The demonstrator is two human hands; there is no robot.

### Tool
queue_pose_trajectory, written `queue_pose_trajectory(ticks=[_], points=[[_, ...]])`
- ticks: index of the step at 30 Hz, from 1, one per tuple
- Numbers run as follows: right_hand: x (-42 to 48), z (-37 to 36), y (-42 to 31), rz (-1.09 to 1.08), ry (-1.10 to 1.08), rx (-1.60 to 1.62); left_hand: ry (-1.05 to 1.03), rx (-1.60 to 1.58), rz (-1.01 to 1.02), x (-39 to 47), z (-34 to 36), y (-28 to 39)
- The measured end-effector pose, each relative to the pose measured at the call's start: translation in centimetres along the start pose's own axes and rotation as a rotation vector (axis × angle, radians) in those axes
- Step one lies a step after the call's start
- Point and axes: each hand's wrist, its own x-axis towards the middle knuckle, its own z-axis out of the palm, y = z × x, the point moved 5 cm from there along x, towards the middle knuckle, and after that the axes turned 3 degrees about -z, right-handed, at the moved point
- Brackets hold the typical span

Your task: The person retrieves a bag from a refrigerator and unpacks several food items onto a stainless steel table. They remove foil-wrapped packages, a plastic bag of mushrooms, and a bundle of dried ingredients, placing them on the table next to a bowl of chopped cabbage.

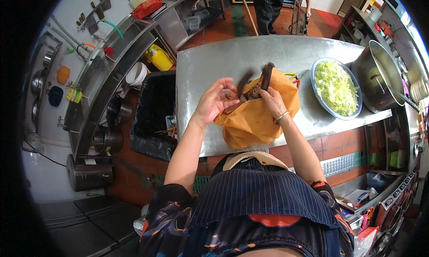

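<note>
An orange-tan cloth bag with dark brown handles rests on the stainless steel table in front of me. Its mouth gapes, showing brownish contents that I cannot identify. My right hand grips the bag's right rim by the base of one handle. To the left of the mouth, my left hand has its fingers apart and holds nothing; its fingertips are close to the rim. The other handle is blurred. Scissors with yellow and red grips lie partly hidden behind the bag.
A blue-rimmed bowl of shredded cabbage stands right of the bag, beside a large metal pot. A bin lined with black plastic touches the table's left side. Beyond the table, a person holds a wooden pole.
</note>
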Motion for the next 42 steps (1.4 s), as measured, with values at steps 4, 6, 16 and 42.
queue_pose_trajectory(ticks=[4, 6, 16, 42], points=[[-3.1, -0.1, -8.2, -0.153, -0.101, -0.012, 0.052, 0.653, 0.024, 0.7, -0.4, -1.6], [-4.1, -0.4, -9.2, -0.192, -0.149, 0.028, -0.108, 1.245, 0.202, 1.4, 2.2, -0.9], [-12.3, -9.1, -14.0, -0.531, 0.083, -0.653, 0.698, 1.583, 0.433, 3.1, -4.2, 5.9], [-16.0, -11.1, -11.7, -0.441, 0.051, -0.147, 0.097, 1.994, 0.104, 7.7, 4.8, -3.2]])
